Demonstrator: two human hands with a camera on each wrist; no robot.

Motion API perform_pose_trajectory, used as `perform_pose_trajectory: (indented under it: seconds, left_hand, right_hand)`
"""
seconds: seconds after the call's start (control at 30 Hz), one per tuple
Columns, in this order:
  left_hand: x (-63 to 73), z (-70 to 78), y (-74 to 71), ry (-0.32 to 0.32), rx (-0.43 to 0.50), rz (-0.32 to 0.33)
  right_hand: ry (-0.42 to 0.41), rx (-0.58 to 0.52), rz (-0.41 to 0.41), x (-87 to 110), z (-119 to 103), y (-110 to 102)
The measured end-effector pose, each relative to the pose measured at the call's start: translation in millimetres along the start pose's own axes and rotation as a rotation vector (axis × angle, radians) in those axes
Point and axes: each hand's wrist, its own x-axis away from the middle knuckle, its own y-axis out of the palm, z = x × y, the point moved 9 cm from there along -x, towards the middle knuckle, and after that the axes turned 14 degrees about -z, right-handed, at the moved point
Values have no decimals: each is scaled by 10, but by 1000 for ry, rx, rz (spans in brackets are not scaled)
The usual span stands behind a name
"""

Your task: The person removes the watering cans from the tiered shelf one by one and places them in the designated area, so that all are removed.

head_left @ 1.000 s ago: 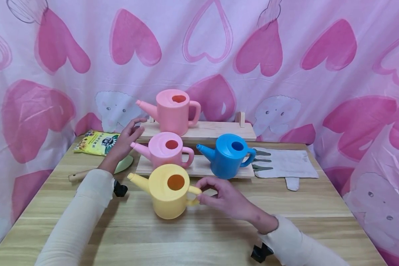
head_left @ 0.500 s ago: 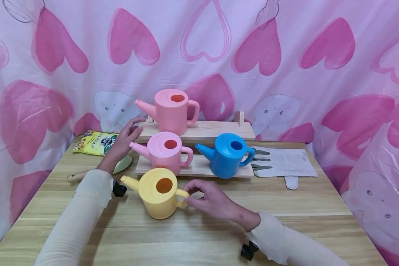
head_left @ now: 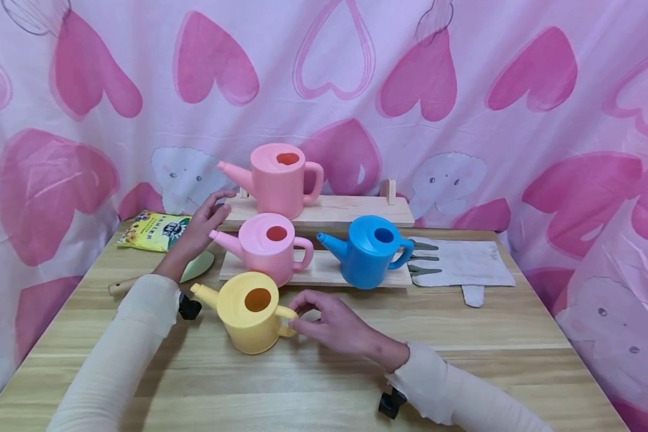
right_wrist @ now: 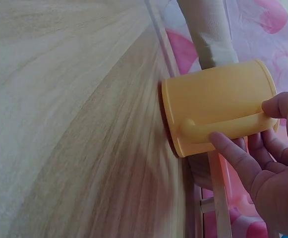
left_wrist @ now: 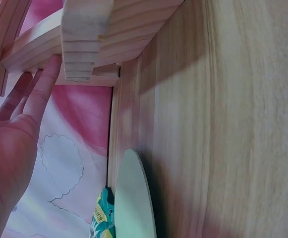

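You wear long, cream sleeves: left sleeve, right sleeve. Fabric plain, lightly creased; cuffs loose, edges uneven, ending just short of the wrists. Beside each cuff you carry a small, blocky black fitting: left fitting, right fitting. Your left hand and right hand: bare.

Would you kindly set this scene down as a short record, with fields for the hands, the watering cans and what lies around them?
Right hand: holds the yellow watering can by its handle
Left hand: fingers at the left end of the wooden rack
Rack, upper board: salmon-pink watering can
Rack, lower board: light pink watering can left, blue watering can right
Left of rack: yellow packet; tool with pale green blade
Right of rack: pale cloth item
Backdrop: heart-patterned curtain
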Motion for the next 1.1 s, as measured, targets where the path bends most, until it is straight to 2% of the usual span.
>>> perform_pose_trajectory:
  seconds: [0.7,0.97,1.1]
  left_hand:
    - [14,16,0,40,18,4]
    - [10,-19,-10,-8,21,17]
    - [7,-36,-12,-18,16,19]
  right_hand:
    - [-30,36,-28,-131,1,-12]
    - [-6,51,-43,-144,-7,-38]
    - [-26,73,-65,-144,-69,-70]
